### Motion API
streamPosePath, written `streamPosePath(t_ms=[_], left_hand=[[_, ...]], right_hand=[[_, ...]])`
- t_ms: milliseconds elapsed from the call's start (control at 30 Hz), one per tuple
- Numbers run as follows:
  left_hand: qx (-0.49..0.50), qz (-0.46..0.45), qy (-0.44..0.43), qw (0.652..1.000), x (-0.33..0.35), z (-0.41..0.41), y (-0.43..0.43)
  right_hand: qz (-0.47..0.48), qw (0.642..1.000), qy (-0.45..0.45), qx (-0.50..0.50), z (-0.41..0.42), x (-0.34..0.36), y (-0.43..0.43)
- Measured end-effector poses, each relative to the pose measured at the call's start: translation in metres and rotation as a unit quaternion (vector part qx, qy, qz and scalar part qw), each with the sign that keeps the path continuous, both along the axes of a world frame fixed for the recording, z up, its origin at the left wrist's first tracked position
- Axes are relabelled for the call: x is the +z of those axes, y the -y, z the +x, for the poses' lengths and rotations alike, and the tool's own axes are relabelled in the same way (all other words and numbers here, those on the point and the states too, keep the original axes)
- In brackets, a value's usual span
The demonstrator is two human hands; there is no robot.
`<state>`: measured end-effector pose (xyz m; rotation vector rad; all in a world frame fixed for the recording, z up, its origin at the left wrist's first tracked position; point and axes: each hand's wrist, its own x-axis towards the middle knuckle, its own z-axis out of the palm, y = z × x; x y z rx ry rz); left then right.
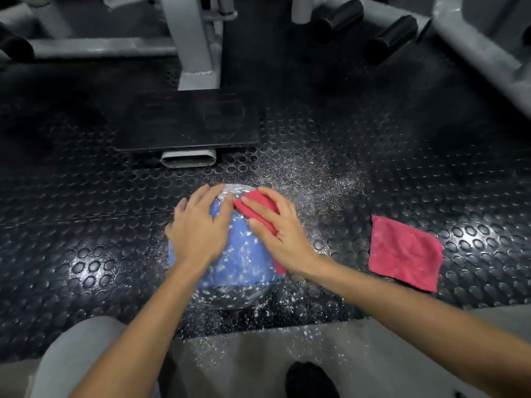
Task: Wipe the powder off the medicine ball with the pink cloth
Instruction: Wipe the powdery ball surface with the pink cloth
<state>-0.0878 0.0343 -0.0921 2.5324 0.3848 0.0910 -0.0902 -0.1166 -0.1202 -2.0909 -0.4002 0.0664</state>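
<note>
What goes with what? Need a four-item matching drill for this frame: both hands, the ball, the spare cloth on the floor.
1. left hand
2. right hand
3. medicine ball
4. spare cloth

A. lies flat on the studded floor mat, untouched
B. presses the pink cloth onto the ball
C. blue, flecked with white powder
D. rests bare on the ball's left side

Pairs: 1-D, 2-B, 3-C, 4-A
</note>
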Motion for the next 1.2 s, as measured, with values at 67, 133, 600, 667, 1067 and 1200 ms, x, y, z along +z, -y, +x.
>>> streamPosePath(t_ms=[67, 133, 600, 667, 1067, 1200], left_hand=[[0.001, 0.006, -0.001, 1.0, 0.001, -0.001, 0.004], [-0.006, 0.021, -0.012, 1.0, 0.002, -0.002, 0.008], [0.018, -0.005, -0.002, 1.0, 0.005, -0.014, 0.015], [0.023, -0.005, 0.001, 1.0, 0.008, -0.02, 0.018], [0.048, -0.012, 0.009, 0.999, 0.008, -0.033, 0.021], [0.063, -0.019, -0.01, 0.998, 0.016, -0.023, 0.025]], right_hand=[[0.012, 0.999, -0.038, 0.003, 0.01, 0.003, 0.009], [0.039, 0.995, -0.083, -0.026, 0.02, 0.008, 0.014], [0.171, 0.95, -0.128, -0.229, -0.019, -0.011, -0.012], [0.141, 0.946, -0.077, -0.282, -0.028, -0.009, -0.017], [0.147, 0.954, -0.035, -0.257, -0.05, 0.015, -0.03], [0.067, 0.969, -0.054, -0.23, -0.049, 0.003, -0.018]])
